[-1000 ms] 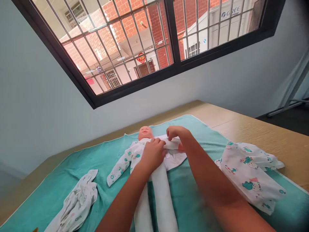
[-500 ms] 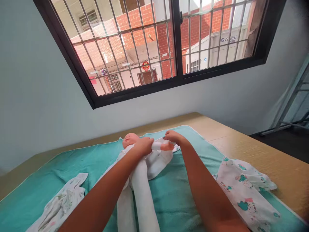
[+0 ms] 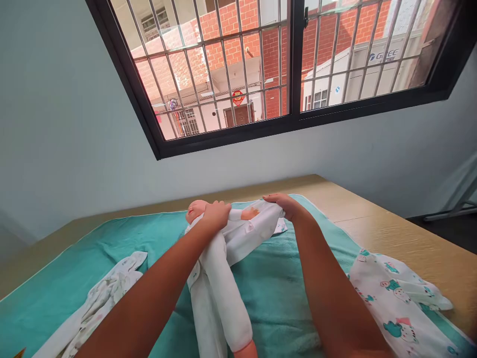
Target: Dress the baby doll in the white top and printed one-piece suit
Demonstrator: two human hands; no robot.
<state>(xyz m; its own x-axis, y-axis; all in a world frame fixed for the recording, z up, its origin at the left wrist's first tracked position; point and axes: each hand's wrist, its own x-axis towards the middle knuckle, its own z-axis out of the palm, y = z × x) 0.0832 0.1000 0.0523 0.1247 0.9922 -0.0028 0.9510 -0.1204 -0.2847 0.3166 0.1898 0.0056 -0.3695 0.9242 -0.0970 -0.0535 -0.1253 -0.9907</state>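
Note:
A baby doll (image 3: pixel 219 268) in white cloth lies on a teal towel (image 3: pixel 276 283), its head (image 3: pixel 196 210) towards the wall and turned onto its side. My left hand (image 3: pixel 215 215) is closed over the doll's shoulder and upper arm. My right hand (image 3: pixel 285 204) pinches the edge of a white printed garment (image 3: pixel 257 231) that lies under the doll, lifting it beside the doll's bare hand (image 3: pixel 249 214). The doll's white legs run towards me, one foot showing at the bottom edge.
A crumpled white garment (image 3: pixel 100 298) lies on the towel at the left. Another printed garment (image 3: pixel 402 303) lies at the right, partly on the wooden table (image 3: pixel 391 228). A grey wall and a barred window (image 3: pixel 283 64) stand behind the table.
The doll has rolled from its back onto its side. My right hand has pulled the garment's edge up and to the right, and the view has swung left.

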